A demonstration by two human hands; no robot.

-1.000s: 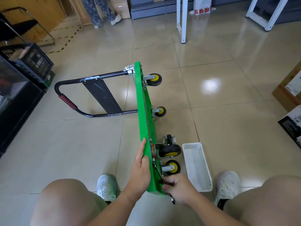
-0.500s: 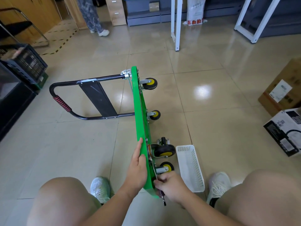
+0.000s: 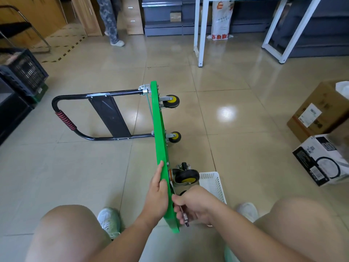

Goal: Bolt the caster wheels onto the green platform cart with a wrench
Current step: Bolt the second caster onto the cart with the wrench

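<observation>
Here, at far left, a black crate (image 3: 24, 72) sits on the tiled floor (image 3: 245, 186). Right of it the cart's black handle (image 3: 105, 95), w/ a red grip (image 3: 66, 120), sticks out to the left from the green platform (image 3: 159, 140). The platform stands on its long edge at ctr, running near to far. The left hand (image 3: 157, 197) lies flat on the platform's left face near its near end, fingers straight and pressing, nothing gripped. Just right of the platform the right hand (image 3: 196, 203) is curled round a wrench (image 3: 186, 221), whose metal end pokes out below the fist, close against the platform's right face. Caster wheels (image 3: 186, 176) w/ yellow hubs stick out from that right face: two at the far end, one just beyond the right hand, a 4th mostly hidden behind it. A white basket (image 3: 212, 184) lies beside the near wheels. Far right, a cardboard box (image 3: 321, 110) and a black-and-white box (image 3: 321, 159) stand well apart from the cart.
</observation>
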